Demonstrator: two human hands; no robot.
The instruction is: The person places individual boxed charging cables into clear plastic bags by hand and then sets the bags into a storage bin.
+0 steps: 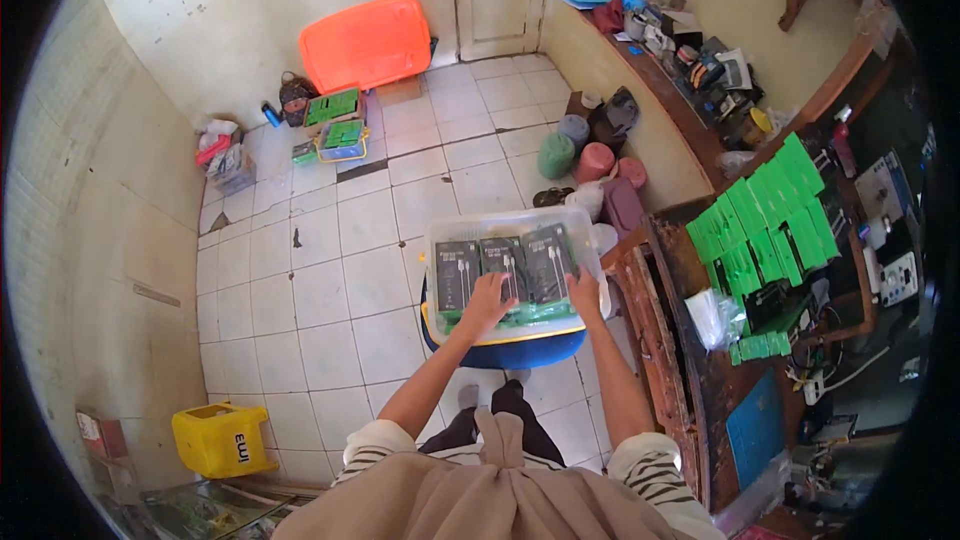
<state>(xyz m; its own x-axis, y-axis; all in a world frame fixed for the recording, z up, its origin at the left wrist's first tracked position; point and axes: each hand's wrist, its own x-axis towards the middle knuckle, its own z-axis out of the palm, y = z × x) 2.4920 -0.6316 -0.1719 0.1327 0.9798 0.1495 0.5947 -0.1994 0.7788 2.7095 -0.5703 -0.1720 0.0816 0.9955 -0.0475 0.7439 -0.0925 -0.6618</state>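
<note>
In front of me a clear plastic bin [438, 230] rests on a blue stool [540, 352]. Three black cable packages [545, 265], printed with white cables, lie side by side on top of green packs [527, 317] inside it. My left hand [487, 302] reaches over the lower part of the middle package, fingers apart and touching it. At the right package's outer edge is my right hand [583, 295], its fingers stretched out along the side. Neither hand appears closed round a package, and the undersides of the fingers are hidden.
Stacks of green boxes [765, 205] cover the wooden table [690, 380] at my right, beside white plastic bags [715, 318]. A yellow stool [222, 440] stands at lower left. Farther off are an orange lid [365, 43], containers of green packs [342, 138] and several round jars [556, 155].
</note>
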